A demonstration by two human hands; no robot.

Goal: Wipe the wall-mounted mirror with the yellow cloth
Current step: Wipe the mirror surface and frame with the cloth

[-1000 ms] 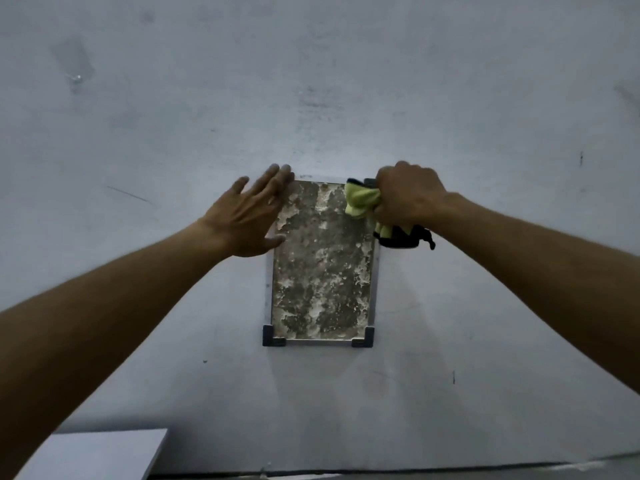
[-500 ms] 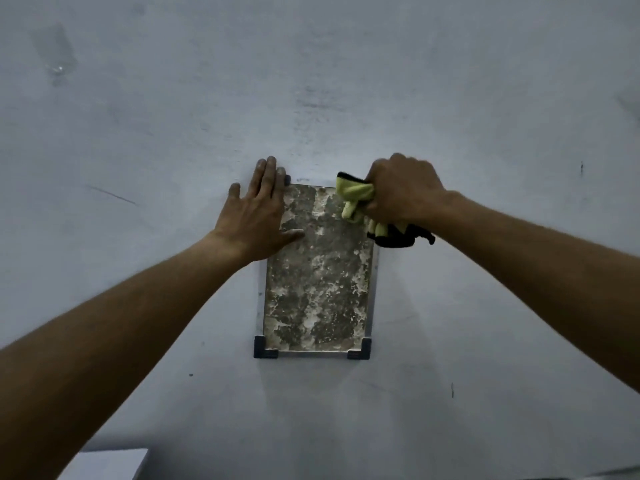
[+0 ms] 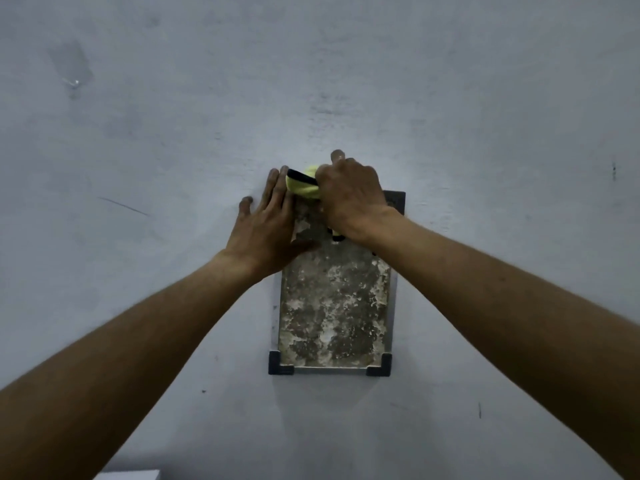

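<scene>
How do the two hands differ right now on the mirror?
The left hand lies flat and open, fingers spread over the mirror's upper left edge; the right hand is closed in a grip on the yellow cloth. The left holds nothing; the right presses cloth near the top. Both are at the mirror's upper part.

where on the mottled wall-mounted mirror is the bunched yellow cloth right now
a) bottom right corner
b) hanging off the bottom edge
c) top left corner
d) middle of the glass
c: the right hand presses the bunched yellow cloth at the mottled wall-mounted mirror's top left corner, beside the flat left hand.
</scene>
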